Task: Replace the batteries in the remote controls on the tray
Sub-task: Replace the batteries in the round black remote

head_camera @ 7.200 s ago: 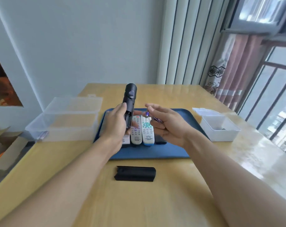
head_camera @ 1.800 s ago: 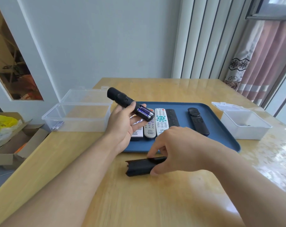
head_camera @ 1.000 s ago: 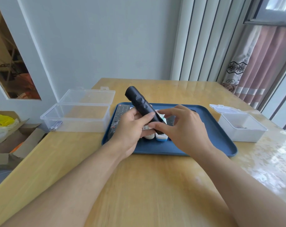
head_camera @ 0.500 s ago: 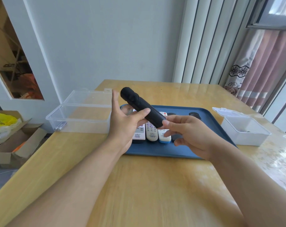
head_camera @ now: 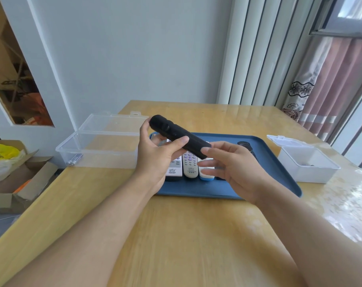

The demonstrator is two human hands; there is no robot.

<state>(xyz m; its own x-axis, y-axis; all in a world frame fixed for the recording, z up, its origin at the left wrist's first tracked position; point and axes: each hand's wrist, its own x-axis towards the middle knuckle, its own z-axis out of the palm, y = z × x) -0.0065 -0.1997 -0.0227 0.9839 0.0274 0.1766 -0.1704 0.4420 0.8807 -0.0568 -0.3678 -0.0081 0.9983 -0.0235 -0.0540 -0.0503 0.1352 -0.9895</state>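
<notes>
My left hand (head_camera: 155, 160) grips a long black remote (head_camera: 177, 136) above the blue tray (head_camera: 275, 179), tilted with its far end up to the left. The remote's battery cover is on. My right hand (head_camera: 234, 166) hovers just right of the remote's near end, fingers loosely spread, holding nothing. On the tray lie several remotes: a white one (head_camera: 173, 168), a grey one with purple buttons (head_camera: 190, 165), a white-and-blue one (head_camera: 206, 172), and a black one (head_camera: 245, 146) mostly hidden behind my right hand.
A clear plastic box (head_camera: 99, 146) with its lid open stands left of the tray, a few batteries (head_camera: 73, 160) in its corner. A small white box (head_camera: 308, 163) with open lid sits to the right. A cardboard box (head_camera: 16, 179) is on the floor, left.
The battery cover was picked up from the table and fitted on the black remote. In the last half second my right hand let go of the remote's near end and drew slightly away.
</notes>
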